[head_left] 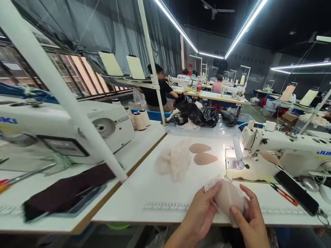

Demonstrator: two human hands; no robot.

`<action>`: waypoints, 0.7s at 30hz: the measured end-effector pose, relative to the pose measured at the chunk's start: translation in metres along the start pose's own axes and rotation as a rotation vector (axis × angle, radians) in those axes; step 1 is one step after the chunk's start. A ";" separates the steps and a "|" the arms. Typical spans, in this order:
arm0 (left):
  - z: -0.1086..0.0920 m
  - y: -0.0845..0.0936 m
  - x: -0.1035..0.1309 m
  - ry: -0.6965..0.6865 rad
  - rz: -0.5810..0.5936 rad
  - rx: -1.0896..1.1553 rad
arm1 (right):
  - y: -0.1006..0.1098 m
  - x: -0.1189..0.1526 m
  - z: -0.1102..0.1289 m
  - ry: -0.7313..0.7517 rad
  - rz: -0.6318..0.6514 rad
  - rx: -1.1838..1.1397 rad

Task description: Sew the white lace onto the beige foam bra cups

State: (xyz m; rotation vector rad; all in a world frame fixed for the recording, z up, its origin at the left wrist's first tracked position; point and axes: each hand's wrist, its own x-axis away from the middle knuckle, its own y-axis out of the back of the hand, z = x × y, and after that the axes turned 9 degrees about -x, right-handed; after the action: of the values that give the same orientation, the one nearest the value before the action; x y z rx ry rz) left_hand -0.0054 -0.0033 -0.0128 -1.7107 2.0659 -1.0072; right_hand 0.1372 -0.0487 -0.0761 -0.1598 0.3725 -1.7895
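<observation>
Between my two hands is a pale beige, cup-shaped piece of fabric (229, 196) with a lacy white edge, held above the table's front edge. My left hand (201, 210) pinches its left side between thumb and fingers. On the other side my right hand (249, 215) grips it, thumb across the front and fingers behind, partly hidden. A crumpled heap of sheer cream fabric (174, 160) lies on the white table. Beside the heap are two tan teardrop-shaped pieces, one farther (200, 148) and one nearer (205, 158).
A lit sewing machine (281, 146) stands right, with red-handled thread snips (284, 194) and a black phone (297, 193) in front. Another machine (103, 127), dark fabric (67, 189) and a slanting white pole (64, 96) are left. Black plastic bags (196, 112) lie behind. Co-workers sit farther off.
</observation>
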 end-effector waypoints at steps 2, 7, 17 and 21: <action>0.002 0.001 -0.001 -0.009 0.011 -0.006 | 0.004 -0.002 -0.001 -0.014 0.010 -0.019; 0.004 0.001 -0.003 -0.020 0.044 -0.024 | 0.005 -0.005 0.002 -0.047 -0.008 -0.090; 0.007 -0.008 -0.007 0.139 0.096 -0.045 | 0.010 -0.005 0.004 -0.010 -0.010 -0.033; 0.004 -0.012 -0.011 0.132 0.097 -0.107 | 0.016 -0.004 0.000 -0.012 0.078 -0.036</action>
State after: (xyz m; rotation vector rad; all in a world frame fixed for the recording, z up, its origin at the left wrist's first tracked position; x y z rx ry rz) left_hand 0.0089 0.0053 -0.0099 -1.6147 2.3009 -1.0218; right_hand 0.1528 -0.0486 -0.0812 -0.1796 0.3974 -1.7052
